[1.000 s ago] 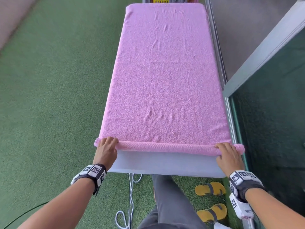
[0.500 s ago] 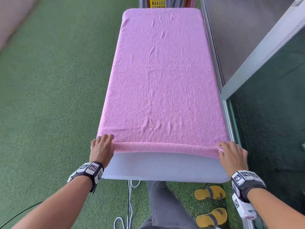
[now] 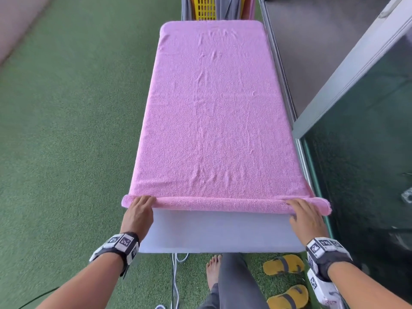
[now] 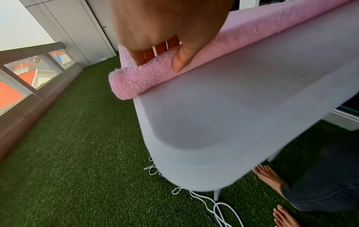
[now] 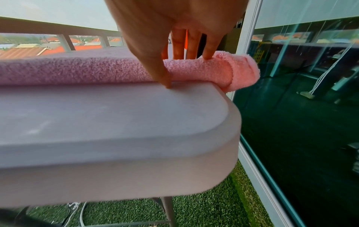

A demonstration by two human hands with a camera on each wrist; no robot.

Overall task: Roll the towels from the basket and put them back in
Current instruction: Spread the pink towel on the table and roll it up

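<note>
A pink towel [image 3: 218, 119] lies spread along a white table [image 3: 218, 233], and its near edge is wound into a thin roll [image 3: 223, 202] across the table's width. My left hand [image 3: 142, 204] holds the roll's left end; in the left wrist view the fingers curl over the roll [image 4: 136, 79] and the thumb presses its near side. At the roll's right end is my right hand [image 3: 299, 208]. The right wrist view has its fingers on top of the roll [image 5: 97, 70] and the thumb tip down on the table [image 5: 116, 115]. Both roll ends overhang the table's sides.
A yellow basket [image 3: 205, 7] with grey cloth hanging beside it stands past the table's far end. A glass door [image 3: 367, 152] runs close along the right. Green turf [image 3: 66, 130] lies to the left. Yellow sandals [image 3: 283, 264], a white cable [image 3: 176, 275] and my bare foot [image 3: 214, 270] are below.
Both hands have pushed the roll away from me along the table. The roll has grown a little thicker, and more bare white table shows at the near end.
</note>
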